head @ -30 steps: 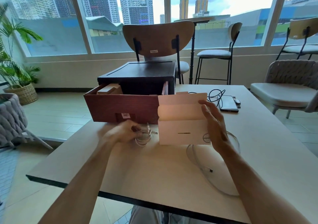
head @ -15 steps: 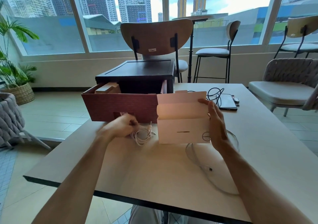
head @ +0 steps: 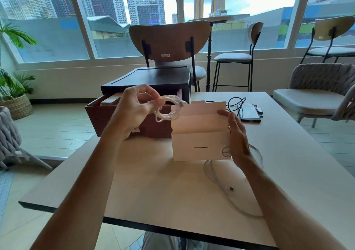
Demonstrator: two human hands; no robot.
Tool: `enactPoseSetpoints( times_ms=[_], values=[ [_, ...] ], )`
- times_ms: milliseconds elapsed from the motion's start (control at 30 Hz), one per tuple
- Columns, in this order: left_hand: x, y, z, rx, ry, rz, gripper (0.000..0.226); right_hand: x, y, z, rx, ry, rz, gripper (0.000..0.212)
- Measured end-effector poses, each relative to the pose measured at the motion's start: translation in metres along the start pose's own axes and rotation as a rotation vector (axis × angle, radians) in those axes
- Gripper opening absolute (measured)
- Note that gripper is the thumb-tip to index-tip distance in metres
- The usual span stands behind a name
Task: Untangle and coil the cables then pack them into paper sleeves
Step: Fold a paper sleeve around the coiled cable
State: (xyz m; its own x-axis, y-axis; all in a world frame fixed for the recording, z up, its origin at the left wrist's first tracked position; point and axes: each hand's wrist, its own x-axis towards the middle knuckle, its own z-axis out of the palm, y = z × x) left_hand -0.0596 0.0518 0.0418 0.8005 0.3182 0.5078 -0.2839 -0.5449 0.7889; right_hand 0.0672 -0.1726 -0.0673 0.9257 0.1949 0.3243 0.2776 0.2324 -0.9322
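Note:
My left hand [head: 134, 108] pinches a coiled white cable [head: 169, 108] and holds it in the air, just left of the open top of a white paper sleeve [head: 199, 134]. The sleeve stands upright on the table, flap raised. My right hand [head: 237, 136] holds its right edge, thumb at the flap. A second white cable [head: 238, 190] lies loose on the table, partly behind the sleeve and under my right forearm.
A red-brown open box with a dark lid [head: 146, 100] stands behind the sleeve. A phone [head: 248, 112] with a black cable [head: 234, 102] lies at the back right. The table's near edge [head: 134, 223] is close. Chairs [head: 169, 40] surround the table.
My left hand has lifted the coiled white cable from the table up to the level of the sleeve's opening. The right hand and sleeve have stayed put.

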Motion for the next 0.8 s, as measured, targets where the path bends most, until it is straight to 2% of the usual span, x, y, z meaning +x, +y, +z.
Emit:
enactPoseSetpoints(
  times_ms=[100,300,433,533,667,800],
  values=[
    [0.0,-0.001,0.02,-0.122,-0.07,-0.026,0.011,0.0,0.0,0.0,0.012,-0.005,0.01,0.04],
    [0.003,-0.032,0.051,-0.099,-0.153,-0.036,0.015,0.001,0.001,-0.001,0.041,-0.017,0.017,0.043],
    [0.001,-0.053,0.061,0.115,-0.171,-0.017,0.01,0.002,0.002,-0.002,0.051,-0.024,0.013,0.042],
    [-0.003,-0.057,0.062,0.293,-0.261,0.016,0.008,0.004,0.003,-0.002,0.04,-0.029,0.001,0.048],
    [-0.001,-0.049,0.066,0.512,-0.324,0.078,0.013,0.004,0.006,-0.004,0.039,-0.032,-0.003,0.044],
    [-0.002,-0.046,0.066,0.47,-0.303,0.134,0.01,0.003,0.003,-0.003,0.036,-0.039,0.001,0.04]
  ],
)
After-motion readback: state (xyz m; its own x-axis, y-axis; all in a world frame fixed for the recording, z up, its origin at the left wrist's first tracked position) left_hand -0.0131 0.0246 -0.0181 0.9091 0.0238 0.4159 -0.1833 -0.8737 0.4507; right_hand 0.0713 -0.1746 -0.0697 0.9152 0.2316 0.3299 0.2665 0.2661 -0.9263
